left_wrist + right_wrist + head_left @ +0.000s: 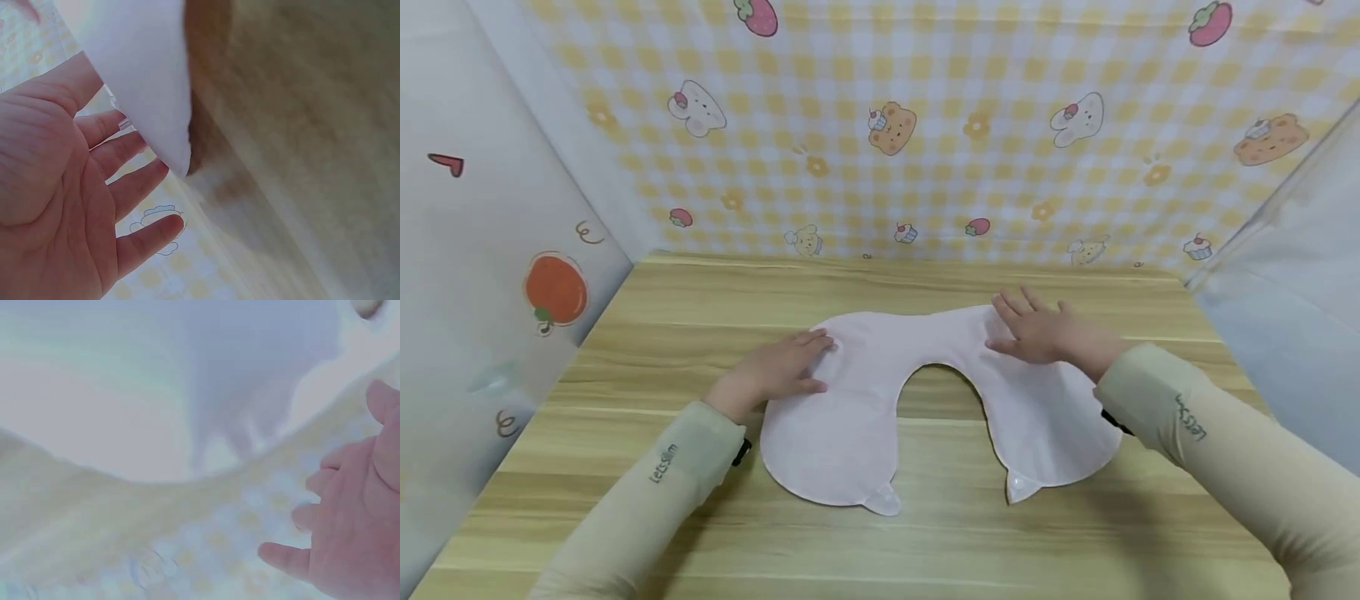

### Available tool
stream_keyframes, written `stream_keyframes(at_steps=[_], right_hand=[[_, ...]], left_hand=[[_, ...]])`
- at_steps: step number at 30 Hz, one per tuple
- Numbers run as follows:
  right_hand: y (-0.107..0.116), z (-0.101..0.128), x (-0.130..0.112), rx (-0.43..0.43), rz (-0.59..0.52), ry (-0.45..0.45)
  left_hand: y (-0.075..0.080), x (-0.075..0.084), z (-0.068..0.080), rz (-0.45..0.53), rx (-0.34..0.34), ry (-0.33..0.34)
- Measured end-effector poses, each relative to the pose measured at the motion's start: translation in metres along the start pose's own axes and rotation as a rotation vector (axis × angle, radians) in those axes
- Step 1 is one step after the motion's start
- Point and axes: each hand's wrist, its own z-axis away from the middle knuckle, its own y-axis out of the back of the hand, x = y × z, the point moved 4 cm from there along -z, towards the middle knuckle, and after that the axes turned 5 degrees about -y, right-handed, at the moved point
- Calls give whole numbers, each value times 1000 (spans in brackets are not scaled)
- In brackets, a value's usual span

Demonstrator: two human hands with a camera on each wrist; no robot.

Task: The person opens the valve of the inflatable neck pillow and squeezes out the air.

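Observation:
A pale pink, U-shaped cloth bib (865,392) lies flat on the wooden table (925,542), its two rounded ends with snap tabs pointing toward me. My left hand (786,367) rests flat on its left lobe, fingers straight. My right hand (1037,329) lies spread on the right lobe near the top. In the left wrist view the left hand (69,194) shows an open palm beside the bib's white edge (150,81). In the blurred right wrist view the right hand (350,531) appears with fingers extended over the bib (125,412).
Checked yellow wallpaper with cartoon animals (895,125) backs the table. A pale panel with an orange sticker (553,287) walls the left side, and a translucent panel (1292,283) the right. Bare wood surrounds the bib.

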Motion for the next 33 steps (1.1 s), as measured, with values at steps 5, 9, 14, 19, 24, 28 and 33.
stream_keyframes(at_steps=[5,9,14,19,24,28,33], right_hand=[[6,-4,2,8,-30,-16],[-26,-27,9,-40,-70,-24],[-60,-39,11,-107,-158,-94],[-69,-42,-3,-47,-182,-126],[-76,-44,-16,7,-155,-111],[-79,-45,-23,41,-170,-109],[-79,-47,-30,84,-175,-97]], left_hand=[[1,-1,2,3,-2,15],[-2,-2,1,6,-9,16],[-6,-1,-2,21,-23,17],[-2,0,-1,18,-23,39],[1,2,0,3,-21,31],[0,2,0,-3,-26,27],[-1,3,0,-3,-18,23]])
